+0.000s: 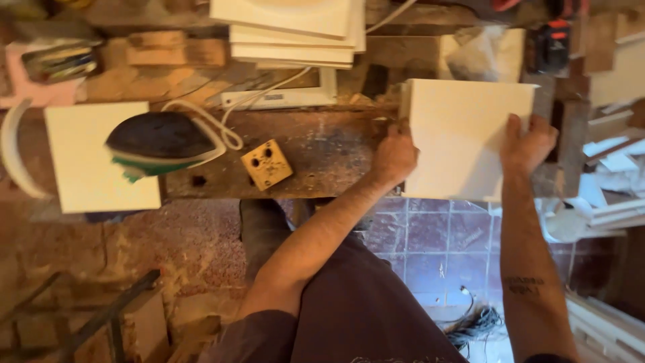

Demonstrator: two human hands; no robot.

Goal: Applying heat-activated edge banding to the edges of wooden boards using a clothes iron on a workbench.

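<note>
We see both forearms stretched forward from the body, the left hand (pixel 394 158) gripping the left edge of a white square panel (pixel 463 138) and the right hand (pixel 527 144) clasped over its right edge, fingers curled onto the face. The panel lies at the right end of the worn wooden tabletop (pixel 322 151), overhanging its near edge. Well to the left, a dark sander (pixel 158 141) rests on another white panel (pixel 91 158), with a small yellow block (pixel 267 164) between.

At the left of the frame we see a dark sander (pixel 160 138) resting on a white panel (pixel 87 178). A yellow block (pixel 267 164) lies at centre on the worn workbench (pixel 329 144), and stacked white boards (pixel 295 33) sit at the top.
</note>
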